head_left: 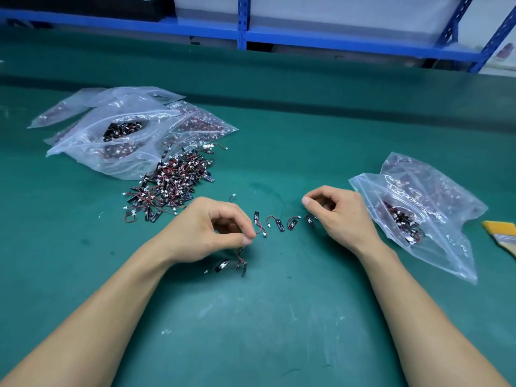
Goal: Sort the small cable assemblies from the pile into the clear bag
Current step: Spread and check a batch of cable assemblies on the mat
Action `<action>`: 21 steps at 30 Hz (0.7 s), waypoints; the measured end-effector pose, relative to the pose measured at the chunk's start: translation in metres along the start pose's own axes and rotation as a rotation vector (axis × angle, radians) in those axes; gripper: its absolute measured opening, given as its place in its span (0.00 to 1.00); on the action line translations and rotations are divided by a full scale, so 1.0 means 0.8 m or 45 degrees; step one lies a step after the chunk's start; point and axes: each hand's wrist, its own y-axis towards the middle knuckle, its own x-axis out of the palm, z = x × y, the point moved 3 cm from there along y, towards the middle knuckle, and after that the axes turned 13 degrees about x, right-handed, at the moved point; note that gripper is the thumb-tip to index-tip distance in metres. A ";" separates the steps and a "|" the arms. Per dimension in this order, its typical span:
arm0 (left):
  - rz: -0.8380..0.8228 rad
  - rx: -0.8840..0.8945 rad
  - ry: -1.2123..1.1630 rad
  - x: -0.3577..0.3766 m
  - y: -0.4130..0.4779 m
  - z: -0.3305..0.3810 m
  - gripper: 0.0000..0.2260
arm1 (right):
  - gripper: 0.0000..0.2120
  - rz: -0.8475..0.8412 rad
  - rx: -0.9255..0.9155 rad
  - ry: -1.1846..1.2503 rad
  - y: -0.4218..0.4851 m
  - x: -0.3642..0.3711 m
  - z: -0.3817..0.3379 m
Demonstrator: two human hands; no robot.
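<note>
Both curled: left hand [212, 227] pinches assembly [241, 263], right hand [339, 213] perhaps likewise.

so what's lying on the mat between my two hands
A short row of loose cable assemblies on the green mat, between left hand and right hand, seen in the head view.

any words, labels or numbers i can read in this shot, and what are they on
No text here can be read.
loose cable assemblies: white marks on the black strips, too small and blurred to read
clear bag on the right: no label that can be read
clear bags on the left: no label that can be read
yellow item at the right edge: no text shows
</note>
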 end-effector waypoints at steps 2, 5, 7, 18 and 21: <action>0.030 0.000 -0.001 -0.001 0.001 0.001 0.09 | 0.05 -0.001 -0.018 0.014 0.000 0.000 -0.002; 0.093 -0.004 0.000 -0.003 0.001 0.001 0.06 | 0.04 0.011 -0.084 0.029 -0.003 0.000 -0.007; 0.109 -0.018 -0.014 -0.003 0.001 0.000 0.05 | 0.04 0.012 -0.124 0.039 -0.005 0.001 -0.011; 0.090 0.010 0.070 0.002 0.004 0.006 0.08 | 0.06 -0.006 -0.167 0.046 -0.008 0.003 -0.014; 0.157 -0.019 0.010 0.002 0.004 0.003 0.09 | 0.06 0.006 -0.165 0.080 -0.008 0.001 -0.017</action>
